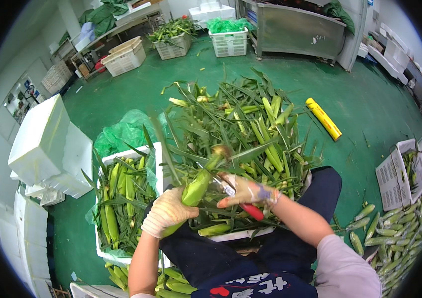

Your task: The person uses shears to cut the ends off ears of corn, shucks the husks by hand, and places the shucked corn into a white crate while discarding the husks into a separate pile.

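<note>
My gloved left hand is closed around the lower part of a green ear of corn, still in its husk and tilted up to the right. The ear's upper end is smeared by motion. Just right of it, my gloved right hand is closed on a red-handled knife; its blade is partly hidden and blurred beside the ear. Beyond both hands spreads a big heap of husks and leaves. To the left, a white foam box holds leafy, unhusked corn ears.
Green plastic film lies behind the box. A yellow tube rests on the green floor to the right. Many wrapped ears are piled near a white crate. Stacked foam boxes stand left; crates line the back.
</note>
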The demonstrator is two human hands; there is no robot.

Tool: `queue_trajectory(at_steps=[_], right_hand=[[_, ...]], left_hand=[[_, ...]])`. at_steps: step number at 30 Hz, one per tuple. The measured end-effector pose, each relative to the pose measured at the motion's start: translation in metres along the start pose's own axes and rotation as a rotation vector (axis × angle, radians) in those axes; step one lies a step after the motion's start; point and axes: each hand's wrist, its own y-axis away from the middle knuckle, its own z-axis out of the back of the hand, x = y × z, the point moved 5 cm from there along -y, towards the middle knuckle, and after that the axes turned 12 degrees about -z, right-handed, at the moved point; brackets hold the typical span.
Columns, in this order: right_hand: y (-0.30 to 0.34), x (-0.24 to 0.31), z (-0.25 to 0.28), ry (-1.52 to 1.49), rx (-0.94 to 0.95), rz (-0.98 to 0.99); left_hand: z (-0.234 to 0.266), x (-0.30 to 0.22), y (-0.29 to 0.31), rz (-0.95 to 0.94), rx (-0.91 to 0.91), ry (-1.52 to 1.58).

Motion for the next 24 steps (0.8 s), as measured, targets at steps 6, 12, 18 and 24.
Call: queue_trajectory(at_steps=[6,12,18,24], right_hand=[[0.038,-0.006,0.004,-0.660,0.055,-0.192],[0.078,0.001,-0.037,-0.277,0.184,0.023],[0.095,-0.005,-0.039,-0.195,0.242,-0.093],[0.093,0.023,-0.054,-0.793,0.206,-0.059]], left_hand=[[-0.004,0.039,0.005,-0.221,-0.220,0.490],[-0.049,0.001,-0.002,-0.245,-0.202,1.929],[-0.094,-0.022,0.017,-0.080,-0.239,1.937],[-0.111,-0.014,0.030,-0.111,-0.160,1.581]])
